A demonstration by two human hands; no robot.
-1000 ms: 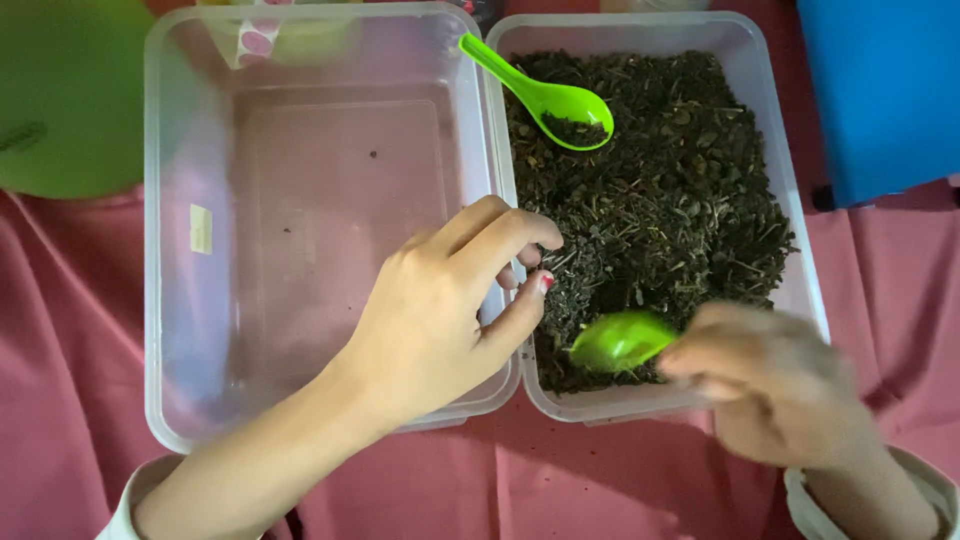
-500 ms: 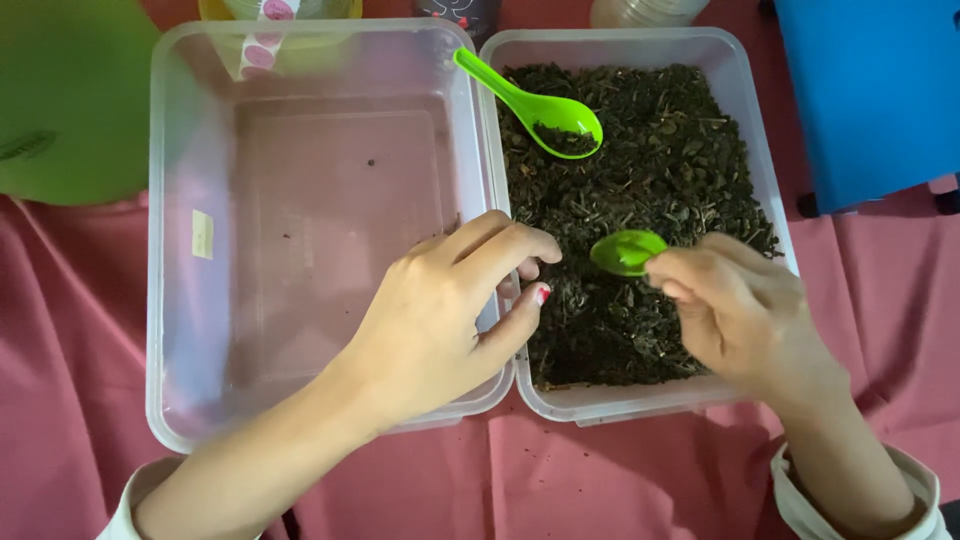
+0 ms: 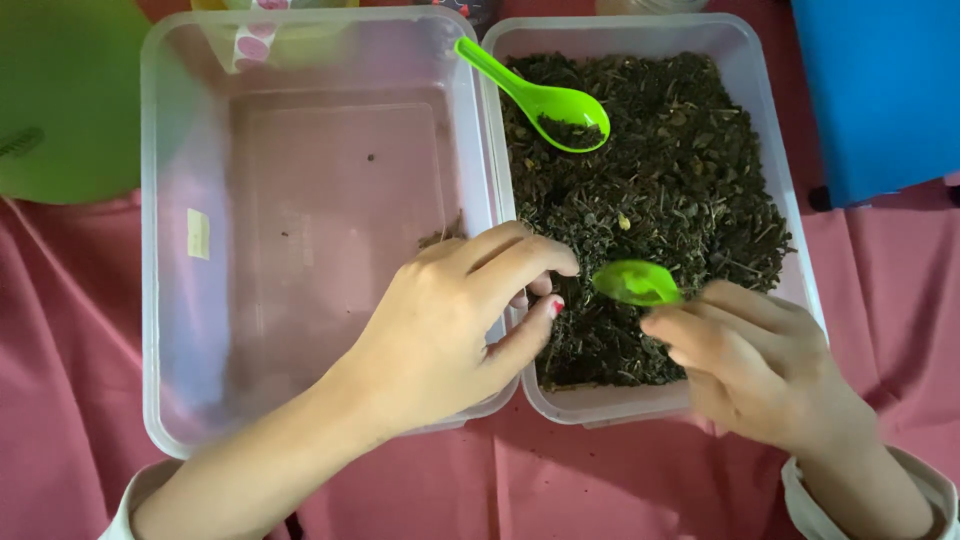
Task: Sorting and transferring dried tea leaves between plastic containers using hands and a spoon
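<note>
Two clear plastic tubs stand side by side on a pink cloth. The right tub point(image 3: 770, 110) is filled with dark dried leaves point(image 3: 680, 180). The left tub point(image 3: 160, 300) is nearly bare, with a few crumbs. My left hand point(image 3: 450, 310) grips the rims where the two tubs meet. My right hand point(image 3: 750, 360) holds a small green spoon point(image 3: 636, 282) by its handle, its bowl over the leaves near the tub's front. A second green spoon point(image 3: 540, 95) lies in the right tub with some leaves in its bowl, its handle resting on the rim.
A green round lid or plate point(image 3: 60, 100) lies at the far left. A blue flat object point(image 3: 880, 90) sits at the right. The pink cloth point(image 3: 620, 480) covers the surface around the tubs.
My right hand moved the green spoon up from the tub's front edge, then slid slightly back toward me. My left hand stayed on the tub rims.
</note>
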